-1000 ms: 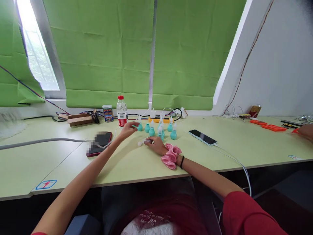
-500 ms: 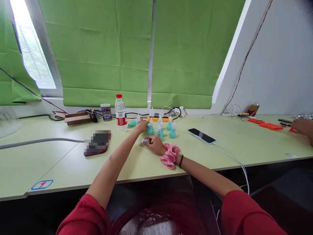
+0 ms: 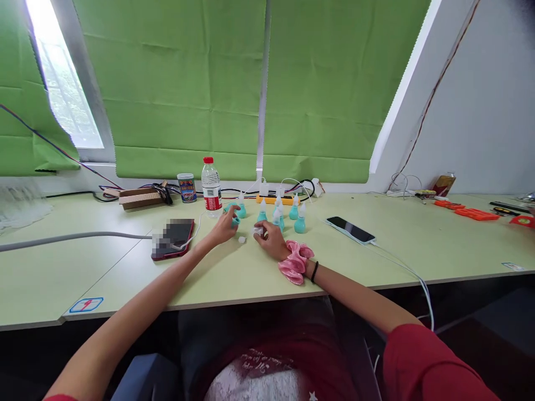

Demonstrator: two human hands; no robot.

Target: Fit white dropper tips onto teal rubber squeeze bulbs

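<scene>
My left hand (image 3: 224, 229) has its fingers closed around a teal rubber bulb (image 3: 236, 221), whose neck points right. My right hand (image 3: 271, 241) pinches a small clear plastic piece (image 3: 258, 230), just across from that bulb. Between the hands, a small white cap (image 3: 242, 240) lies on the table. Partly behind my left fingers is another teal bulb (image 3: 229, 206), lying down. Several teal bulbs with clear pointed tips stand beyond the hands, including one squeeze bulb (image 3: 300, 223) at the right of the group and one bulb with tip (image 3: 241, 208) at the left.
A water bottle (image 3: 212, 192) and a printed can (image 3: 186, 188) stand behind my left hand. A dark phone (image 3: 178, 236) lies left, another phone (image 3: 351, 230) with a cable right. An orange power strip (image 3: 273, 199), a cardboard box (image 3: 140, 199) and orange parts (image 3: 476, 214) lie farther off.
My left hand has drawn back and left from the group, now with a teal bulb in it. My right hand keeps its clear piece, now turned up beside the bulb. The other person's hand has left view.
</scene>
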